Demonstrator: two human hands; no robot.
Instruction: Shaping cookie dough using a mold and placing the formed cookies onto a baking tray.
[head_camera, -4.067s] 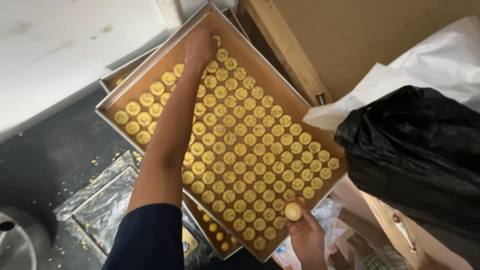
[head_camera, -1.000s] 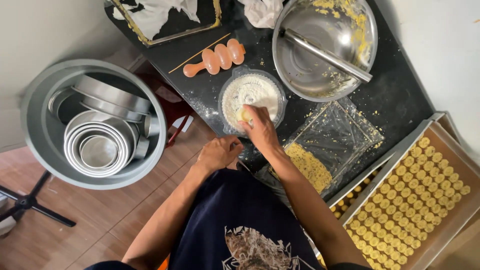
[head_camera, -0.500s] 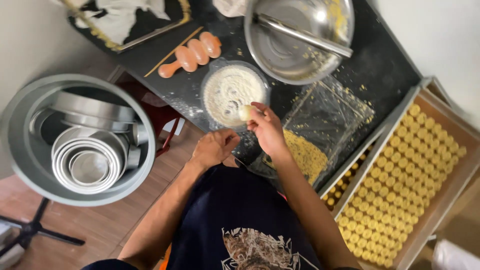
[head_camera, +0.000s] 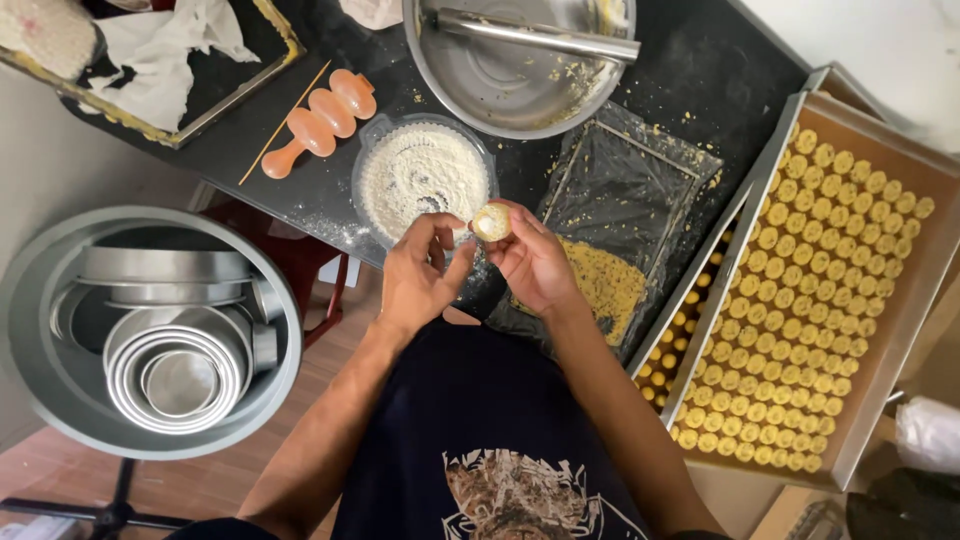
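My right hand (head_camera: 535, 262) holds a small round floured dough piece (head_camera: 491, 222) in its fingertips, just below a clear bowl of white flour (head_camera: 423, 177). Beside it, my left hand (head_camera: 418, 280) has its fingers apart and reaches toward the piece, thumb and fingers close to it. Both hands hover over the front edge of the black counter (head_camera: 690, 80), next to a plastic-wrapped tray (head_camera: 640, 170) with crumbly yellow dough (head_camera: 602, 285).
A steel mixing bowl (head_camera: 525, 62) with a metal tool sits at the back. An orange mould (head_camera: 320, 115) and wooden skewer lie left of the flour. Trays (head_camera: 900, 330) packed with several small yellow cookies stand at right. A grey tub (head_camera: 60, 370) of stacked round tins sits at left.
My right hand drew back from the flour bowl with the dough piece. My left hand rose from the counter edge to meet it. The view shifted left and down.
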